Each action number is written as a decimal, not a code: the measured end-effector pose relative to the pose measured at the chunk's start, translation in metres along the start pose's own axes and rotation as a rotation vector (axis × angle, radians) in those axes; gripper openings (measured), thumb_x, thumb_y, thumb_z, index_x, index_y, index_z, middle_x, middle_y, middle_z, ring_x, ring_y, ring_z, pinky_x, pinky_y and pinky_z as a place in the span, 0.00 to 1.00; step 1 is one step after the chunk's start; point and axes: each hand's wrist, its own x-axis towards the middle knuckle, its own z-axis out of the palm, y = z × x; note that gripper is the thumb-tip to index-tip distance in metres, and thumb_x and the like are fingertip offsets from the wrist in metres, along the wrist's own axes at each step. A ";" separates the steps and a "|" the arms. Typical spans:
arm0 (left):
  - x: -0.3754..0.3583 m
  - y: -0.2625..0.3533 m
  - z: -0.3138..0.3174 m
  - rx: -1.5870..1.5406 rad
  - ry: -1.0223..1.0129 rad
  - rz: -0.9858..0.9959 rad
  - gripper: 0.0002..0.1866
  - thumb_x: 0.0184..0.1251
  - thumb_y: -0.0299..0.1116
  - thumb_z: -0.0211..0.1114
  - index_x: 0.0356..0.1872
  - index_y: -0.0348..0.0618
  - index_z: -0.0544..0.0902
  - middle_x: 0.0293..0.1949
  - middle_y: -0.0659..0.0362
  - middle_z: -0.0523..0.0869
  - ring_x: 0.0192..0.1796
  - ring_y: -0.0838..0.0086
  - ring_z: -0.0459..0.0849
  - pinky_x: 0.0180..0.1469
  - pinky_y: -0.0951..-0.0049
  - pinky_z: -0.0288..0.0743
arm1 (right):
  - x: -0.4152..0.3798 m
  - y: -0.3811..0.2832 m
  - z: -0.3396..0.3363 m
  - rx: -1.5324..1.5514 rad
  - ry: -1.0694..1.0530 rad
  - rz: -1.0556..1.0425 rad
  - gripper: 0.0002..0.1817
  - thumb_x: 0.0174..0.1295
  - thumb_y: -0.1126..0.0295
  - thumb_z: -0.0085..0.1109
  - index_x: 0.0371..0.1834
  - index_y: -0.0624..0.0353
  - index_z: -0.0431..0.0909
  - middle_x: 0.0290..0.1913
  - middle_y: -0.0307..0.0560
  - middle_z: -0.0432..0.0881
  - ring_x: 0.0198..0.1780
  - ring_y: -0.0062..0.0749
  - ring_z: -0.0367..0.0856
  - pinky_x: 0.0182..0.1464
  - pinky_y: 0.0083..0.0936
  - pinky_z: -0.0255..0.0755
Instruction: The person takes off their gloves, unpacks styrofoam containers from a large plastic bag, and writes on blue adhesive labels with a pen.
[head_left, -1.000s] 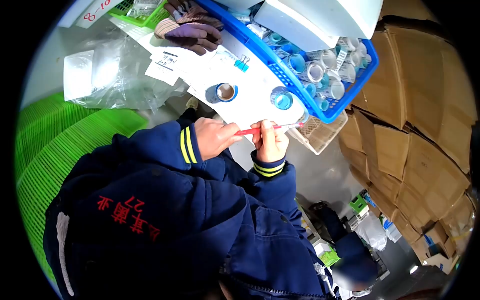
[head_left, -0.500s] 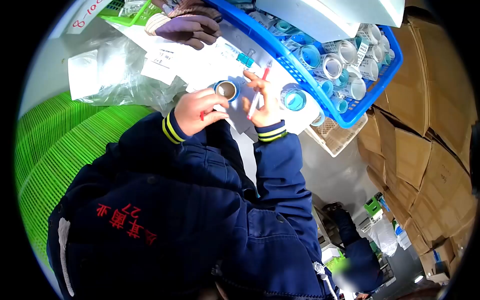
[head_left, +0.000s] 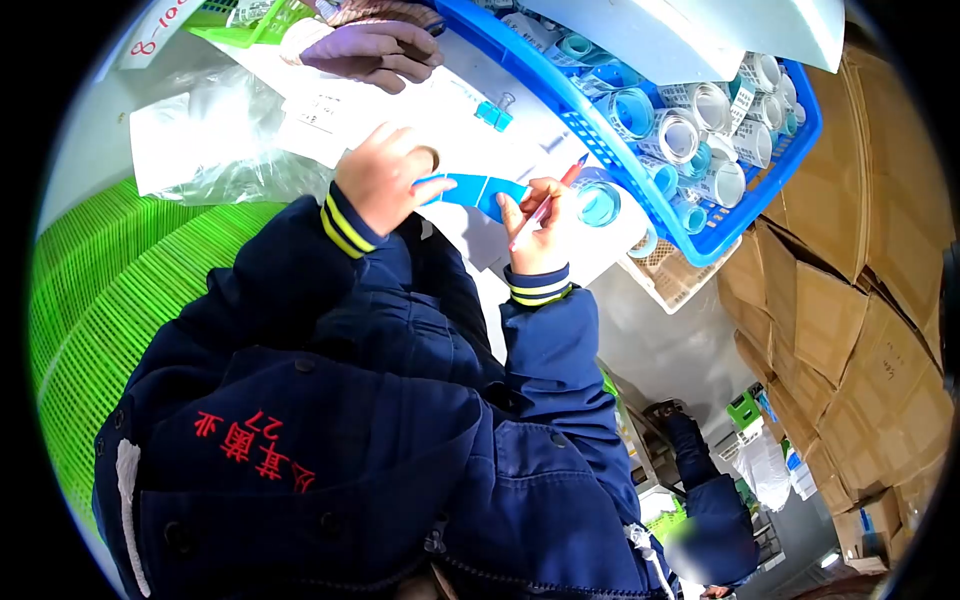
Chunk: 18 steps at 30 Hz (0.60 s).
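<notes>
Both hands are seen over a white table point(head_left: 475, 75). A blue strip point(head_left: 461, 190) is stretched between them, above the near part of the table; thin pale lines are noted across it, dividing it into sections. A roll point(head_left: 433, 156) is gripped in the left hand point(head_left: 385, 182), its curved edge partly hidden by the fingers; that end of the strip lies by the thumb. The right hand point(head_left: 540, 225) is closed, with the far end of the strip pinched at the thumb. A red pen point(head_left: 545, 208) is held slantwise in the same hand, its blue tip pointed up and away. Whether the strip is joined to the roll cannot be told.

Just beside the right hand, a blue-rimmed cup point(head_left: 598, 204) is placed on the table. Beyond it, a blue basket point(head_left: 655, 205) is filled with labelled cylinders point(head_left: 676, 137), clear and blue, laid at various angles; a white box point(head_left: 640, 40) is positioned over its far side. A cream crate point(head_left: 672, 278) is partly covered by the basket's near corner.

A teal clip point(head_left: 493, 115) is seen on the table near the basket. Gloves point(head_left: 375, 52) are heaped at the far left, next to a green basket point(head_left: 252, 35). A clear bag point(head_left: 215, 150) is spread nearer, against a printed card point(head_left: 318, 128). Cartons point(head_left: 800, 290) are stacked at right; a co-worker point(head_left: 722, 515) is visible below them.
</notes>
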 end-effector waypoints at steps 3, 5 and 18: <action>0.020 -0.007 0.012 0.020 0.027 0.029 0.13 0.44 0.38 0.73 0.28 0.45 0.81 0.24 0.60 0.72 0.31 0.65 0.72 0.32 0.70 0.68 | -0.001 -0.006 0.009 -0.148 0.064 0.027 0.20 0.46 0.78 0.71 0.42 0.59 0.72 0.26 0.43 0.75 0.26 0.28 0.77 0.32 0.22 0.72; 0.034 -0.004 0.025 0.073 0.164 0.057 0.12 0.44 0.33 0.71 0.31 0.43 0.81 0.23 0.59 0.70 0.29 0.66 0.72 0.30 0.71 0.68 | -0.005 0.005 0.014 -0.216 0.107 0.029 0.20 0.46 0.77 0.71 0.41 0.59 0.72 0.25 0.42 0.75 0.26 0.26 0.76 0.32 0.21 0.71; -0.027 0.013 0.092 -0.156 -0.026 0.053 0.17 0.53 0.31 0.63 0.47 0.48 0.81 0.54 0.56 0.78 0.57 0.61 0.74 0.57 0.60 0.66 | -0.032 0.016 0.005 -0.403 0.047 -0.146 0.11 0.58 0.77 0.59 0.44 0.61 0.75 0.32 0.54 0.81 0.29 0.45 0.83 0.30 0.30 0.76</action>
